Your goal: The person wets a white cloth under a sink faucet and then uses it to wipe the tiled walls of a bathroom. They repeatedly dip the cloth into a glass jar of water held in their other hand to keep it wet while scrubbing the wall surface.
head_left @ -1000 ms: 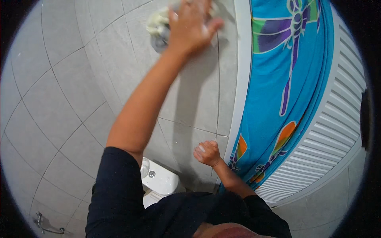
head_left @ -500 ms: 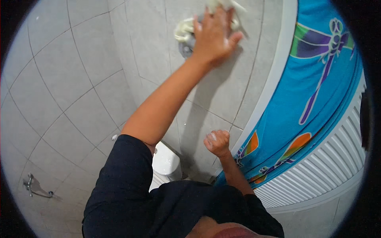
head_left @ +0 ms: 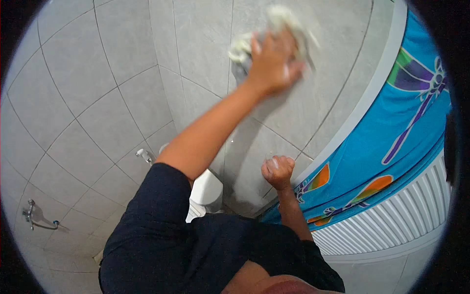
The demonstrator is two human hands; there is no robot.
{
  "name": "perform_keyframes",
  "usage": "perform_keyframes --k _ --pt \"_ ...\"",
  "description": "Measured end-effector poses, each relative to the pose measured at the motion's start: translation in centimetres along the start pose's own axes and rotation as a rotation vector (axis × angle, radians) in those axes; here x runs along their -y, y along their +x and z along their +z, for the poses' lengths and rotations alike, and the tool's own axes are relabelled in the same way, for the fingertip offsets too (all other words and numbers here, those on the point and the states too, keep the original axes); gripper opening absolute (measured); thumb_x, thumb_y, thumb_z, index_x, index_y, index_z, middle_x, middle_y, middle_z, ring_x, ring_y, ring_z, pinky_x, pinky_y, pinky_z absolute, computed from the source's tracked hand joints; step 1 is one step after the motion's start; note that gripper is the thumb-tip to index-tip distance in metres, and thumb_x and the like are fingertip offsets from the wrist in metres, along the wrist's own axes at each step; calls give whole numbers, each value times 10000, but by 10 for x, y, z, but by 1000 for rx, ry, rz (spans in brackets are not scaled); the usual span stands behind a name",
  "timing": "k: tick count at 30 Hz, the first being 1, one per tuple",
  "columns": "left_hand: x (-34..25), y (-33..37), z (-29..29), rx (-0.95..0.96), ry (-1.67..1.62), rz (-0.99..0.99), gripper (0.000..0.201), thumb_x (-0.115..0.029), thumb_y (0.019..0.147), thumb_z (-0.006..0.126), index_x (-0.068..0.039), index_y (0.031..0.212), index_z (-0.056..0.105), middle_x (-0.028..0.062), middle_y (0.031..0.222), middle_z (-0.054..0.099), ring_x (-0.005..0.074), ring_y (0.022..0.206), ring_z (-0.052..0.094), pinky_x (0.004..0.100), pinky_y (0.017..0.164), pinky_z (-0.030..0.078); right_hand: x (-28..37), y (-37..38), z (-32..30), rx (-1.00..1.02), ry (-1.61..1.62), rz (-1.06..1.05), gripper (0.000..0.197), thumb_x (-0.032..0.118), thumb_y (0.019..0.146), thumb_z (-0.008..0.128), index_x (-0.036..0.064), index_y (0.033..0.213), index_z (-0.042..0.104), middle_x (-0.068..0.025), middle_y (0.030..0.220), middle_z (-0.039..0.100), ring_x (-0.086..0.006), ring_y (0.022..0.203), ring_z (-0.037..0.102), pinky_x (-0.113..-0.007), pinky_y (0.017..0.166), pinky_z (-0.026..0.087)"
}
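Observation:
My left arm stretches up along the grey tiled wall (head_left: 200, 49). At its end my left hand (head_left: 275, 62) presses a pale yellow and grey cloth (head_left: 241, 49) flat against the tiles, fingers over it. Motion smears the hand and the cloth's upper edge, and part of the cloth lies hidden under the palm. My right hand (head_left: 278, 171) is closed in a fist lower down, in front of the wall near the blue towel (head_left: 357, 147). White suds show on its fingers; whether anything is inside cannot be seen.
The blue dragonfly-patterned towel hangs over a white ribbed radiator (head_left: 387, 215) on the right. Below my left arm stands a white cistern (head_left: 206, 188), partly hidden. A small white wall fitting (head_left: 143, 156) and a metal tap (head_left: 30, 213) project from the left wall.
My left hand and the cloth have shifted slightly down the wall. The view has turned a little, showing more of the left wall's fitting. My right fist keeps its shape.

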State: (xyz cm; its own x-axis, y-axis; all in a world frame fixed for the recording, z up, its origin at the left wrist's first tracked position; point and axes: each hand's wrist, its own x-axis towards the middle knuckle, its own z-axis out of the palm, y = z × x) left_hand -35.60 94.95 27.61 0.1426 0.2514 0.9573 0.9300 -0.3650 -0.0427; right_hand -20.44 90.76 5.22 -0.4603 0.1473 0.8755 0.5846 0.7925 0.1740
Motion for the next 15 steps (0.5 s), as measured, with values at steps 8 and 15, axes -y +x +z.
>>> perform_keyframes --k 8,15 --pt "-26 -71 12 198 -169 95 640 -585 772 351 -120 1205 422 126 1292 344 368 1224 226 589 947 -10 1 -5 5 96 -67 44 108 202 627 611 138 641 526 -8 608 475 -171 605 481 -338 587 300" --pt "-1 -102 18 201 -86 234 625 -588 746 397 -171 1212 417 68 1326 305 292 1237 231 580 953 39 -6 -16 14 -5 -79 -18 187 215 625 621 149 767 519 -14 706 498 -183 637 496 -350 593 314"
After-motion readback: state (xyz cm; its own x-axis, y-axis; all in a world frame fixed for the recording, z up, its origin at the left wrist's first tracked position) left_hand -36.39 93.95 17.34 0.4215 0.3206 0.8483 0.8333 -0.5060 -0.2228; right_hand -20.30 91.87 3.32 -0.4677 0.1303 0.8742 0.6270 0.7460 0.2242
